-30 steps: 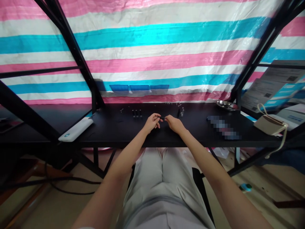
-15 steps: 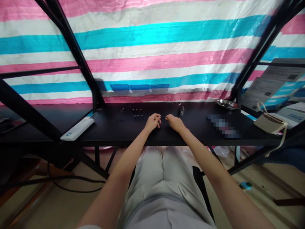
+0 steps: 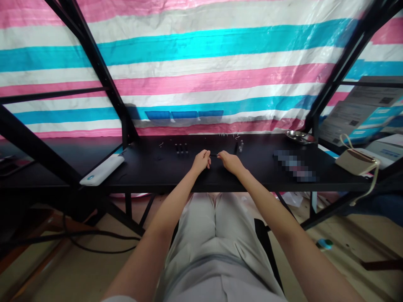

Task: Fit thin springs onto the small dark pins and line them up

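Both my hands rest on the black table, close together at its middle. My left hand is closed in a pinch on one end of a small dark thin part. My right hand pinches the other end of it. Just beyond the hands stand three small dark cylinders in a row. A dark piece and a clear small vial stand to the right of them. Tiny thin metal bits lie near the table's back edge.
A white flat device lies at the table's left front corner. A metal dish sits at the back right, a beige box with a strap further right. Black frame bars rise on both sides before a striped tarp.
My hands have barely shifted. The left hand's fingers have curled a little tighter on the small part.
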`<state>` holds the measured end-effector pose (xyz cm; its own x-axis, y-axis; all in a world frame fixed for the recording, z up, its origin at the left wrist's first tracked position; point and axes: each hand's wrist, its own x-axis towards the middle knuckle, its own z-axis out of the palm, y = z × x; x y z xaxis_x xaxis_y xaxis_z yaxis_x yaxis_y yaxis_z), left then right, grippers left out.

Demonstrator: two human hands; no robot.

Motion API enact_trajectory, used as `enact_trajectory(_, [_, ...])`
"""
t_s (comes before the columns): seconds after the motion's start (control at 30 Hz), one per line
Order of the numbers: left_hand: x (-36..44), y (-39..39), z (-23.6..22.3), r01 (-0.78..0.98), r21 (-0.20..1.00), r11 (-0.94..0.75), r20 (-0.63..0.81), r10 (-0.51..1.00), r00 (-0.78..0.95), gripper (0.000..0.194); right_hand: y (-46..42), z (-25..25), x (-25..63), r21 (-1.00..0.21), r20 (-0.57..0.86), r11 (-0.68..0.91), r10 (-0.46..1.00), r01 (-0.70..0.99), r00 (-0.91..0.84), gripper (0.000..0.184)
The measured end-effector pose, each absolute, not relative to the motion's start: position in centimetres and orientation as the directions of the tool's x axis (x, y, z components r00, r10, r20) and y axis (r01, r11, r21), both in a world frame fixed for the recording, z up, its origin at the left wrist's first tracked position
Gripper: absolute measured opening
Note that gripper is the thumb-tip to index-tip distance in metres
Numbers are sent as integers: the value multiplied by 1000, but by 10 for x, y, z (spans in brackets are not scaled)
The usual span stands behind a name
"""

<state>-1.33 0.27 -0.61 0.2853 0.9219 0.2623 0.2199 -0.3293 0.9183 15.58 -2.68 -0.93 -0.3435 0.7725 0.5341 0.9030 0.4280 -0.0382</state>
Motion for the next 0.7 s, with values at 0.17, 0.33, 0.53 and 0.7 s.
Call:
enact_trajectory(0.17, [-14,1,-6,253,902,-351,288,924,253,36,-28,-8,156,-47,548,446,760,894,-350,32])
enact_trajectory(0.33, [-14,-2,-5,268,895,-357,298,924,239,39,-26,-11,157,-44,568,457,743,889,-354,34])
enact_trajectory(0.53, [-14,-2,-5,276,886,-373,312,919,239,40,-28,-10,158,-58,587,440,741,896,-325,35])
enact_trajectory(0.7, [-15,-2,-5,270,883,-385,326,915,239,42,-30,-8,158,-94,598,432,745,897,-296,32])
